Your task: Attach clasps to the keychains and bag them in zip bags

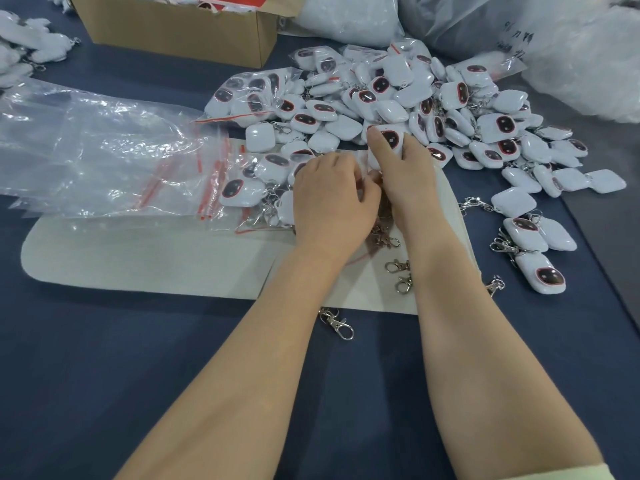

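Right hand (405,178): fingers curled narrowly round one white keychain (389,142), held at frame centre over the pale mat (138,258). Left hand (329,199): just beside it at 8 o'clock, fingers curled tight; what they pinch is hidden. Heap of keychains (450,109) at 1 o'clock; clear zip bags (104,150) at 9 o'clock; loose clasps (398,266) at 5 o'clock; cardboard box (173,32) at 11 o'clock.

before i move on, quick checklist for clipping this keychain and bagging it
1. Keychain gripped by right hand: ok.
2. Attachment done: cannot tell, left hand covers that spot.
3. Spare clasps on the mat: ok.
4. Zip bags lying to the left: ok.
5. Bag in hand: not ok, both hands busy.
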{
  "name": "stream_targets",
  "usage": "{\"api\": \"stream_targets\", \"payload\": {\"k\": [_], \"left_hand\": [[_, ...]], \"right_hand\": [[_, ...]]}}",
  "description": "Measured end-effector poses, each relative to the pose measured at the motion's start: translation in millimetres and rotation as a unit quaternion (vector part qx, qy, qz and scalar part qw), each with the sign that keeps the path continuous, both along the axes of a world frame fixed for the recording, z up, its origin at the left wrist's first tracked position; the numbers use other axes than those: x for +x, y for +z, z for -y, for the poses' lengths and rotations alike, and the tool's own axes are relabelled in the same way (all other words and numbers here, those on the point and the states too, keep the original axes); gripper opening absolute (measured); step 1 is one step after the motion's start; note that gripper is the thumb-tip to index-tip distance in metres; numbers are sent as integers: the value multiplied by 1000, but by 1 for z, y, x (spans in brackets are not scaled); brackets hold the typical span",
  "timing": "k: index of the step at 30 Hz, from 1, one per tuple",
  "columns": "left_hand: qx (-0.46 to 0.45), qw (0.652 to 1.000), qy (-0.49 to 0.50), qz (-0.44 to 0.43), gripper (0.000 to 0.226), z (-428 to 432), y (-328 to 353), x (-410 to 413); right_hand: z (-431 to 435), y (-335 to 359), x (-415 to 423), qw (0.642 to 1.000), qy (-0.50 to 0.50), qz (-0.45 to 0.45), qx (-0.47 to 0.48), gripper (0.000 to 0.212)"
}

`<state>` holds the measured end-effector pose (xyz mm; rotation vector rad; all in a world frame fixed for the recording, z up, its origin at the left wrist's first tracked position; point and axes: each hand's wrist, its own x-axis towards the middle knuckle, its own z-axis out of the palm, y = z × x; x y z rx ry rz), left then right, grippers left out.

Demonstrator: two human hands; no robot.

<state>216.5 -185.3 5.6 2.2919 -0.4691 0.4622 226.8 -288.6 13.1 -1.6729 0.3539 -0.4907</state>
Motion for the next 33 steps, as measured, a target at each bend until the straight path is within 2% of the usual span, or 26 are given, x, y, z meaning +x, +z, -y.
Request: {"api": "stream_targets", "payload": {"k": [3,8,15,19,33], "left_hand": [[1,1000,1,-3,16,0,-1,0],[1,1000,1,-5,16,0,0,-1],[9,1000,3,-3,16,0,0,0],[7,1000,3,-3,15,0,1,-1],[12,1000,4,-2,16,0,-1,1]], "right_hand": [[2,0,0,999,13,-11,41,31],[5,0,-4,996,65,6,53,8],[1,1,-3,993,66,22,97,7],[4,3,-3,985,54,-9,161,19],[6,1,-4,987,90,-8,133,17]]}}
